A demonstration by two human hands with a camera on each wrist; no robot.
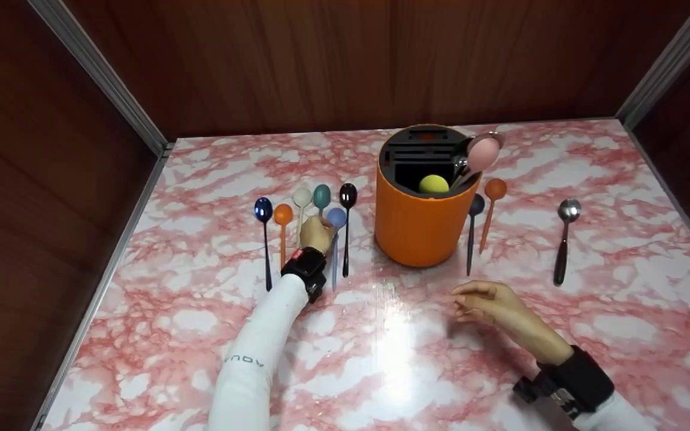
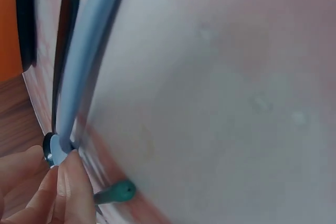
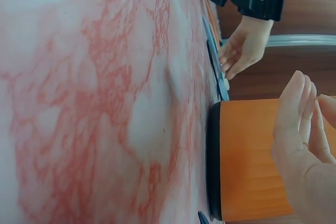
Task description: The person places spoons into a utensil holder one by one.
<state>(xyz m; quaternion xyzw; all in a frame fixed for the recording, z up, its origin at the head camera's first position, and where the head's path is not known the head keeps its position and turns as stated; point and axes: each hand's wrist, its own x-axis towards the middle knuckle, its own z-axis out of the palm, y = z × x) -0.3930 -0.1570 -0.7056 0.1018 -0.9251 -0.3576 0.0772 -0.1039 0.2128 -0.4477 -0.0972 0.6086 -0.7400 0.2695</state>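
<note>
We are looking down at a big pink and white marble table (image 1: 381, 359) with dark wooden walls (image 1: 321, 60) around it. Near the back of it is standing a round orange plastic holder (image 1: 420, 224). A few spoons are already sticking up in it, with a pink plastic spoon (image 1: 484, 152) and a yellow plastic spoon (image 1: 433, 183) showing at the top.

Many spoons are lying flat on the table. Left of the holder they are lying in a row, and a long light blue plastic spoon (image 1: 335, 239) is among them, next to a shiny black spoon (image 1: 347, 221).

Our left hand (image 1: 316, 233) is reaching into that row. Its fingertips (image 2: 65, 182) are pinching the round end of the light blue spoon, which is lying on the table, near the holder's left side.

Our right hand (image 1: 492, 302) is hovering just above the table in front of the holder, fingers loosely bent, holding nothing.

We think we are in the picking-up step. Next we need a firm pinch, a lift, and a short move right, over the holder's open top.
</note>
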